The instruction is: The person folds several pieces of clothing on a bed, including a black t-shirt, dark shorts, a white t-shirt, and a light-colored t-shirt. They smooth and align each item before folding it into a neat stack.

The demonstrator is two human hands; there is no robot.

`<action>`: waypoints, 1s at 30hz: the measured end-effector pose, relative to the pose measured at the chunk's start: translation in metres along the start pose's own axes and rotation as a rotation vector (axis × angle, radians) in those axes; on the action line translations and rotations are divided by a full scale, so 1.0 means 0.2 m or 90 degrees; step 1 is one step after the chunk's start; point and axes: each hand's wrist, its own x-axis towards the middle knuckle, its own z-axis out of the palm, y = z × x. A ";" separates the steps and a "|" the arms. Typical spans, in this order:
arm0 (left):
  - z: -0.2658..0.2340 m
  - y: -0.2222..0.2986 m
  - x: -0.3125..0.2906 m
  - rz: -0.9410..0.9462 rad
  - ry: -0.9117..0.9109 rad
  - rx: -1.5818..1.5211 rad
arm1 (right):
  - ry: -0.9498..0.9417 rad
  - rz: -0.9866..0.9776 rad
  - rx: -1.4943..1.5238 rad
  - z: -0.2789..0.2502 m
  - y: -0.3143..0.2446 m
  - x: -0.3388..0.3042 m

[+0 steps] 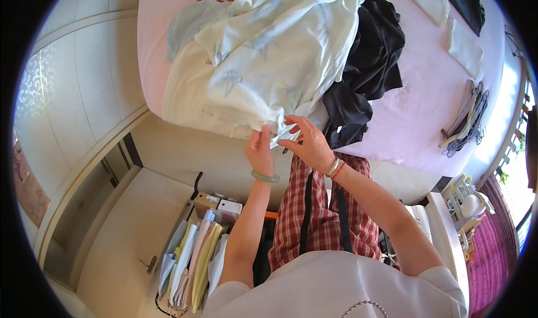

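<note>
A pale, silky garment (280, 43) with a faint blue print lies spread across the bed, its near edge gathered in front of me. My left hand (261, 152), with a green bangle at its wrist, pinches that gathered edge. Just to its right, my right hand (315, 147) reaches over the same edge, thumb and forefinger spread apart with pale cloth between and close to their tips. Beneath the printed garment is a white cloth (182, 96); whether it is a separate piece, I cannot tell. Black clothing (372, 54) is heaped along the right side.
On the pink bed sheet (414, 119), folded white cloths (465, 49) and a bundle of grey hangers (471, 119) lie to the right. A rack of hanging clothes (193, 256) stands at lower left, beside small boxes (230, 207). A white cabinet (448, 222) is at lower right.
</note>
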 end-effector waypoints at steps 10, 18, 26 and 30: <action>0.10 0.52 -0.24 0.203 0.080 -0.282 | 0.209 0.065 0.157 -0.47 -0.20 0.03; 0.04 1.08 -0.53 0.268 0.030 -0.270 | 0.394 0.005 0.157 -0.98 -0.55 -0.15; 0.44 1.12 -1.20 0.735 -0.356 0.390 | -0.016 -0.256 0.212 -0.69 -0.89 -0.51; 0.50 0.98 -1.52 0.610 -0.684 0.181 | 0.035 -0.262 0.166 -0.75 -0.96 -0.57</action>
